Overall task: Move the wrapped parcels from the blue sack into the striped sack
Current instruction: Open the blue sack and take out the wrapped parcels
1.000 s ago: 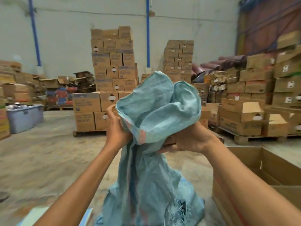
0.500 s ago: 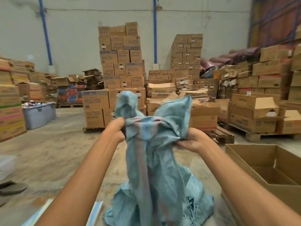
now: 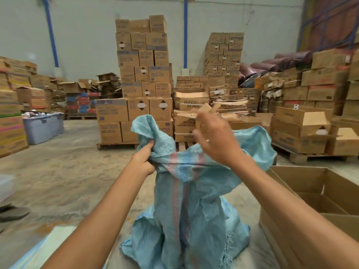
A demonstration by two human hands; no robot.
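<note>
A light blue woven sack with faint pink stripes (image 3: 194,216) stands on the concrete floor right in front of me, its top bunched and raised. My left hand (image 3: 143,160) grips the left side of the sack's mouth. My right hand (image 3: 215,140) hovers above the right side of the mouth, blurred, fingers spread, holding nothing. No wrapped parcels are visible; the inside of the sack is hidden. A pale blue sheet or second sack (image 3: 52,247) lies at the bottom left, mostly cut off.
A large open cardboard box (image 3: 310,193) stands at my right. Pallets stacked with cardboard cartons (image 3: 141,78) fill the background and both sides. A grey plastic tub (image 3: 42,127) sits at the left. A dark shoe (image 3: 11,213) lies at the left edge.
The sack's top has been lowered. My right hand has let go of the sack's mouth and lifted with fingers spread, and the right side of the mouth has flopped outward.
</note>
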